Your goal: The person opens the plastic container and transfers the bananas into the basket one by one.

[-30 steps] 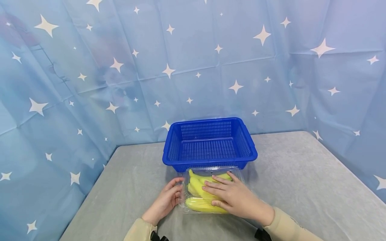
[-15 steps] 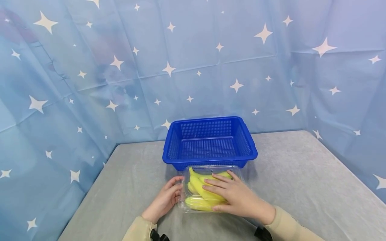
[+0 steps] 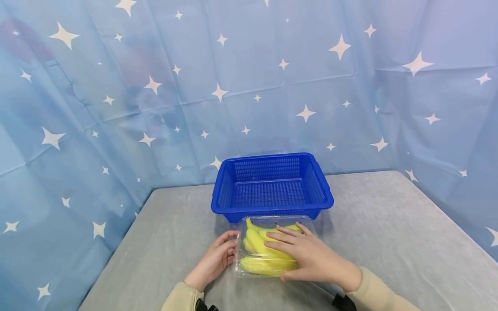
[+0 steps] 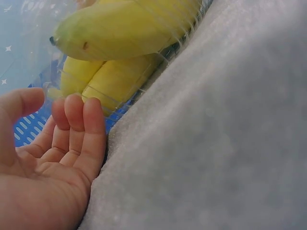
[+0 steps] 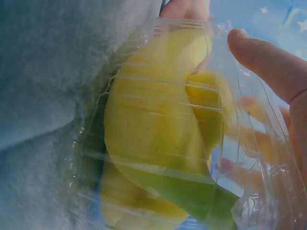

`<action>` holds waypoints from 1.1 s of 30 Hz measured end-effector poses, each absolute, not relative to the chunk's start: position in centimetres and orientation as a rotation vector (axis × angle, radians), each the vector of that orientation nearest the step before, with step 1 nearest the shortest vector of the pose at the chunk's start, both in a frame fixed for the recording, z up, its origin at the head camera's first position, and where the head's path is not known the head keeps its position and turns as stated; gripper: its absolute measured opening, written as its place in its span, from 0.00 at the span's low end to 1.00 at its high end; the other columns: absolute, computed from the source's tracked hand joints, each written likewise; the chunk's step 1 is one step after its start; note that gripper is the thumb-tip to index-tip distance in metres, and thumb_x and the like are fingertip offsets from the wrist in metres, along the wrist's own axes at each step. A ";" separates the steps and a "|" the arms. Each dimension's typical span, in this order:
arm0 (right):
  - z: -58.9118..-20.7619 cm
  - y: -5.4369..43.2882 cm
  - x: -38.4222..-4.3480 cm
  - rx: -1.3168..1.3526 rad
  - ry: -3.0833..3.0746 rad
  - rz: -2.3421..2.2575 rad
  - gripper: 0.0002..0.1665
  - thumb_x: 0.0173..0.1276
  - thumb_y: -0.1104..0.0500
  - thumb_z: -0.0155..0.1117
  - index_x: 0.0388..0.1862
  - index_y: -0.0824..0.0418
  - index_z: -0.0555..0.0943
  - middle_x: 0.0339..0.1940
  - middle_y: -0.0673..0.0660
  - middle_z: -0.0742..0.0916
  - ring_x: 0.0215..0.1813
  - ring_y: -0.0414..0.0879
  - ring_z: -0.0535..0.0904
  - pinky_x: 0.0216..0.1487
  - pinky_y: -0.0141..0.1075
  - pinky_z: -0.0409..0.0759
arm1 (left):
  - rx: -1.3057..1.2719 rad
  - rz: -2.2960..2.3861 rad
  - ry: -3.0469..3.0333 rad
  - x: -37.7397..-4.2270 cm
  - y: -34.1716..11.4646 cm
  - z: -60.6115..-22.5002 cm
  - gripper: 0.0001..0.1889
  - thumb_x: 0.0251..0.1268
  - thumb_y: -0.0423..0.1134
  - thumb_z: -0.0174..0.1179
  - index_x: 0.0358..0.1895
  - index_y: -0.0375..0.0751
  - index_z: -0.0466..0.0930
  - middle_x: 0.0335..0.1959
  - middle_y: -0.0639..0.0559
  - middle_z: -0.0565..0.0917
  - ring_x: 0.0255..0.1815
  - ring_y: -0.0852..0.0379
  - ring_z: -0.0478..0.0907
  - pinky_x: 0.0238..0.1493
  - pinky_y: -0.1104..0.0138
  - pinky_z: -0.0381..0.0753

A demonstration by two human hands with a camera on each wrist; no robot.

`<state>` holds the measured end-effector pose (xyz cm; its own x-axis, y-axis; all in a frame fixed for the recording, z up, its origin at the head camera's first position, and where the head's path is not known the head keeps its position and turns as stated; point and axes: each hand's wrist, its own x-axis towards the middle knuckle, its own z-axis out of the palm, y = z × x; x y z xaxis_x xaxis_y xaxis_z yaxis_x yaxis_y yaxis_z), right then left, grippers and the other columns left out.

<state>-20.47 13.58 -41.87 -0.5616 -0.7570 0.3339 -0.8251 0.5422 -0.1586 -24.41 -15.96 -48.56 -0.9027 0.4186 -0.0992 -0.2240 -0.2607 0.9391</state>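
A clear plastic clamshell box (image 3: pixel 272 222) with several yellow bananas (image 3: pixel 257 244) inside lies on the grey cloth, its lid down over the fruit. My right hand (image 3: pixel 313 259) rests on the lid at the right, fingers spread and nearly straight, the thumb by the near edge. In the right wrist view, the fingers show through the clear plastic. My left hand (image 3: pixel 214 261) is at the left side of the box with its palm turned inward. Its loosely bent fingers (image 4: pixel 91 115) are close against the plastic in the left wrist view; contact is hard to tell.
Directly behind the box stands a blue perforated plastic basket (image 3: pixel 272 211) with nothing inside. Grey cloth (image 3: pixel 389 229) covers the table. A blue curtain (image 3: pixel 256 112) with white stars hangs behind the table and along both sides.
My right hand has slid slightly to the right on the lid, its thumb shifting toward the near edge. The left hand and box stay nearly in place; the head view shifts slightly.
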 end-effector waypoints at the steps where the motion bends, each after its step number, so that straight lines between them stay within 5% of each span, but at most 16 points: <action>1: -41.8 13.6 -20.4 1.330 -2.558 0.448 0.47 0.54 0.39 0.73 0.72 0.48 0.68 0.71 0.48 0.71 0.71 0.54 0.65 0.62 0.66 0.60 | 0.236 2.200 1.597 -24.4 -16.0 -48.6 0.12 0.72 0.35 0.52 0.56 0.43 0.69 0.28 0.55 0.77 0.27 0.63 0.76 0.34 0.69 0.78; 33: -39.7 15.1 -20.7 1.287 -2.339 0.462 0.33 0.54 0.43 0.75 0.58 0.54 0.81 0.56 0.49 0.83 0.56 0.45 0.78 0.54 0.50 0.74 | 0.199 2.180 1.641 -24.4 -15.8 -48.6 0.16 0.71 0.37 0.53 0.58 0.38 0.68 0.30 0.55 0.77 0.27 0.63 0.75 0.33 0.70 0.77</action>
